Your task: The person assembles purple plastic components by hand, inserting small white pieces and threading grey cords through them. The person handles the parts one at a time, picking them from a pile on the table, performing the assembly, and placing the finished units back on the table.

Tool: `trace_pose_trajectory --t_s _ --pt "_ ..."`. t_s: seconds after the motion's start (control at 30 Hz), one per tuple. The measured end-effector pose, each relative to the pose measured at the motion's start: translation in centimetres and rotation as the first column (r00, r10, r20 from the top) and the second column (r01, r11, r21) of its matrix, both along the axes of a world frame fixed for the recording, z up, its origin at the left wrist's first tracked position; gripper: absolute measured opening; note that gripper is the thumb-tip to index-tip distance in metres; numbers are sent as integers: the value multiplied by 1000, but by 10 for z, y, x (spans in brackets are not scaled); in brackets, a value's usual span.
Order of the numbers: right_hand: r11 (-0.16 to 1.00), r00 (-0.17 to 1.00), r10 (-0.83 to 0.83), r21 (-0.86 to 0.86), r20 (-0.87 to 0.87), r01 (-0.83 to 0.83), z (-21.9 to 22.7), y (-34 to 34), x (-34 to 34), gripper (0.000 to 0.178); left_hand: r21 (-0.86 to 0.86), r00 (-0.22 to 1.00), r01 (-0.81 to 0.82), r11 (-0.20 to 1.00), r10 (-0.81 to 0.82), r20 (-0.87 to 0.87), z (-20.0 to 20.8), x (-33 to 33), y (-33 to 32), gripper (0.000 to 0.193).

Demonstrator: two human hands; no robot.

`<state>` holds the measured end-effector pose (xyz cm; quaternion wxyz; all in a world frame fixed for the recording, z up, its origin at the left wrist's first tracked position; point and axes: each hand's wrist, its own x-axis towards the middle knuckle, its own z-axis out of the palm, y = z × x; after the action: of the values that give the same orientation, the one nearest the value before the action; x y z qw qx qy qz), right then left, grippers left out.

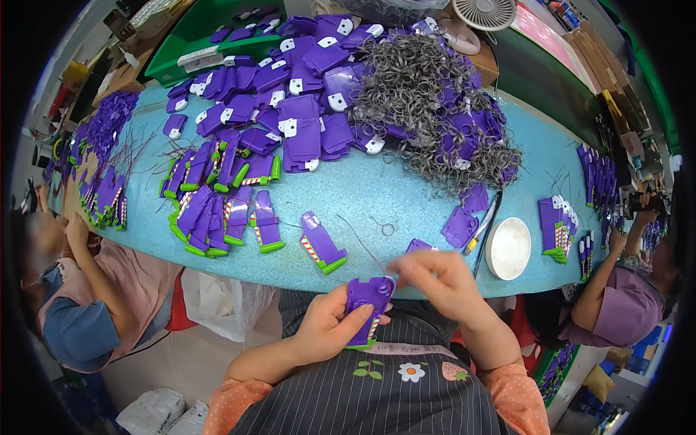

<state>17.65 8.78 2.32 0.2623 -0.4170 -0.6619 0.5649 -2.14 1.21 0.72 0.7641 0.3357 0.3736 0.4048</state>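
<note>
Left hand clasps purple shell above lap, near table edge. Right hand, fingers bunched at shell's top corner; hold unclear. Dish nearby; wire heap, shell pile beyond.

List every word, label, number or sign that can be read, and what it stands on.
Pale strip on the striped apron: one line of dark lettering, which I won't copy out.
White sacks at lower left: any print is too small to read.
Purple piece in the left hand: no readable words.
</note>
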Motion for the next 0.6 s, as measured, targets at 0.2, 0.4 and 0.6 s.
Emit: trace_pose_trajectory --t_s 0.2,0.4,0.6 --pt "758 786 -352 648 508 -80 -24 31 -19 14 -77 990 -100 992 107 89 10 -5 3 33" --pt "754 845 -410 649 344 101 0 15 13 8 -128 995 -36 991 47 89 6 5 8 34" --pt "729 686 -677 372 267 575 45 -42 112 2 -132 988 65 989 -45 150 1 25 6 34"
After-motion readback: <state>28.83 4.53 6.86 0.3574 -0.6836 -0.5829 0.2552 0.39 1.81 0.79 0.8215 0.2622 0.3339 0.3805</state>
